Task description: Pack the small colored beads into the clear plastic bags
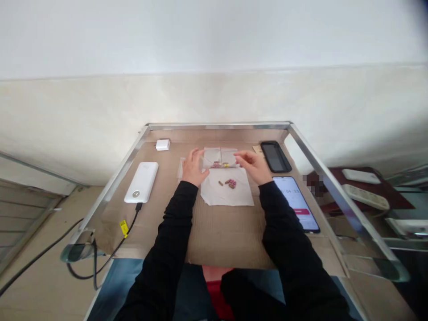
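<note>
A small clear plastic bag (214,156) with pink and yellow pills inside lies between my hands. My left hand (192,169) is at its left edge, thumb and forefinger apart. At the right edge of the bag, the thumb and forefinger of my right hand (254,167) are pinched together on it. Just below is a white paper sheet (227,198), partly overlapped by the bag. Several pink and brown capsules (232,183) are clustered on the sheet, with one brown capsule (220,183) a little to the left. Another clear piece of plastic (181,167) shows partly behind my left hand.
A cardboard-covered table (224,236) has a raised metal rail (219,126). On the left are a white power bank (142,180) with a black cable (133,220) and a white charger (162,145). A lit phone (297,200) and a black phone case (276,157) lie on the right.
</note>
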Available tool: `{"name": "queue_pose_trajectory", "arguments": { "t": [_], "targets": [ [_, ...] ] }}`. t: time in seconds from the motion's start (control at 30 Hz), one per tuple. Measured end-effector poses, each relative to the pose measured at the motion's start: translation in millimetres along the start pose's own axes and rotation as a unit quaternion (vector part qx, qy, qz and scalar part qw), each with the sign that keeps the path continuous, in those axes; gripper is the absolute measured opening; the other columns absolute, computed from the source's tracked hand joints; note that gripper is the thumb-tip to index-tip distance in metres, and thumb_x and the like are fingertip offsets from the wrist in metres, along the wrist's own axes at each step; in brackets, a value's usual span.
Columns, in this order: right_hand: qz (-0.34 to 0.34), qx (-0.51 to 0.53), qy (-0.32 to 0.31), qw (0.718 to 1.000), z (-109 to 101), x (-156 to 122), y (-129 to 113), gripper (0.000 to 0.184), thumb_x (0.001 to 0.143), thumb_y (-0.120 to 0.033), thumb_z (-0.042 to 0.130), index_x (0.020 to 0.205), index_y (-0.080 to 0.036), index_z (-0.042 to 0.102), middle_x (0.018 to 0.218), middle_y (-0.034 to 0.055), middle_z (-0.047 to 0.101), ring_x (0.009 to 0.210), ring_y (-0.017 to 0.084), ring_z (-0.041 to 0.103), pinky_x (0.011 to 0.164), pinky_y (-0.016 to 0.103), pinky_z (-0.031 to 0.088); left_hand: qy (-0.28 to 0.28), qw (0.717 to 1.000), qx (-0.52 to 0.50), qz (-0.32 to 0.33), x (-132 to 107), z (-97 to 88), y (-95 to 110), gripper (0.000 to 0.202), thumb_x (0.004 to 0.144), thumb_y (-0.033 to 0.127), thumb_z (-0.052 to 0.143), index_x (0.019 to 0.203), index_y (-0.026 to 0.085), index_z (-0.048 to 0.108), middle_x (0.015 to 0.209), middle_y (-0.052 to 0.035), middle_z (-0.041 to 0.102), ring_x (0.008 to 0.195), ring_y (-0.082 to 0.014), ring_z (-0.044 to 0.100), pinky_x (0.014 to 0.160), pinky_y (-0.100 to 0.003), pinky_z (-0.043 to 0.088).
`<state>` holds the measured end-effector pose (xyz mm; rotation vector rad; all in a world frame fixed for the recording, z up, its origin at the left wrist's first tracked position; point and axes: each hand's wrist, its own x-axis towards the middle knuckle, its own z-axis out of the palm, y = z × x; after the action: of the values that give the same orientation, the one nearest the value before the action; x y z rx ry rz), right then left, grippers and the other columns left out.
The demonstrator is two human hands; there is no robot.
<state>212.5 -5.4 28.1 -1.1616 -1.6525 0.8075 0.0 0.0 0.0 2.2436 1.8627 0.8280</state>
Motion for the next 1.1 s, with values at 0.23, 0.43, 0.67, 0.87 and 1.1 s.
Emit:
{"name": "queue_pose_trajectory", "arguments": {
  "t": [0.23, 0.43, 0.67, 0.87, 1.1],
  "targets": [
    [0.008, -0.054, -0.083, 0.995, 29.2, -18.6, 21.3, 0.031, 0.075, -0.044, 0.050, 0.085, -0.017, 0.062, 0.073, 0.0027, 0.060, 0.051, 0.009, 0.046, 0.050, 0.023, 0.037, -0.065, 0.984, -0.078, 0.145, -7.4, 2.9, 19.3, 0.064, 0.058, 0.022, 0.058, 0.119, 0.023, 0.039, 0.128, -0.0058, 0.036, 0.116, -0.0219, 0.037, 0.093, -0.036, 0.032],
    [-0.002, -0.119, -0.087, 0.989, 35.2, -18.1, 23.6, 0.027, 0.073, -0.044, 0.052, 0.080, -0.019, 0.059, 0.059, -0.0009, 0.051, 0.048, 0.009, 0.042, 0.048, 0.022, 0.032, -0.085, 0.976, -0.106, 0.171, -9.9, 5.3, 27.9, 0.062, 0.056, 0.020, 0.058, 0.117, 0.020, 0.044, 0.125, -0.0087, 0.039, 0.115, -0.0238, 0.038, 0.093, -0.038, 0.034],
    [-0.003, -0.164, -0.065, 0.984, 36.9, -17.3, 28.7, 0.021, 0.071, -0.038, 0.055, 0.080, -0.019, 0.056, 0.058, -0.0023, 0.049, 0.051, 0.009, 0.042, 0.049, 0.022, 0.030, -0.091, 0.973, -0.108, 0.183, -11.8, 6.2, 31.6, 0.062, 0.057, 0.018, 0.057, 0.118, 0.021, 0.043, 0.125, -0.0084, 0.040, 0.114, -0.0236, 0.039, 0.093, -0.037, 0.034],
    [0.017, -0.118, -0.070, 0.990, 41.1, -16.8, 25.6, 0.021, 0.073, -0.036, 0.052, 0.069, -0.016, 0.058, 0.052, -0.0017, 0.050, 0.048, 0.009, 0.043, 0.048, 0.022, 0.032, -0.082, 0.974, -0.083, 0.192, -12.8, 7.5, 30.7, 0.069, 0.057, 0.025, 0.062, 0.122, 0.022, 0.037, 0.125, -0.0079, 0.040, 0.113, -0.0236, 0.039, 0.093, -0.037, 0.033],
    [0.134, 0.088, -0.104, 0.982, 39.8, -15.5, 22.2, 0.028, 0.071, -0.044, 0.053, 0.068, -0.016, 0.053, 0.040, -0.0045, 0.046, 0.033, 0.009, 0.043, 0.034, 0.021, 0.031, -0.041, 0.986, -0.040, 0.158, -10.8, 11.9, 26.0, 0.079, 0.060, 0.060, 0.056, 0.124, 0.019, 0.036, 0.116, -0.0102, 0.048, 0.104, -0.0254, 0.045, 0.087, -0.039, 0.033]
  ]
}}
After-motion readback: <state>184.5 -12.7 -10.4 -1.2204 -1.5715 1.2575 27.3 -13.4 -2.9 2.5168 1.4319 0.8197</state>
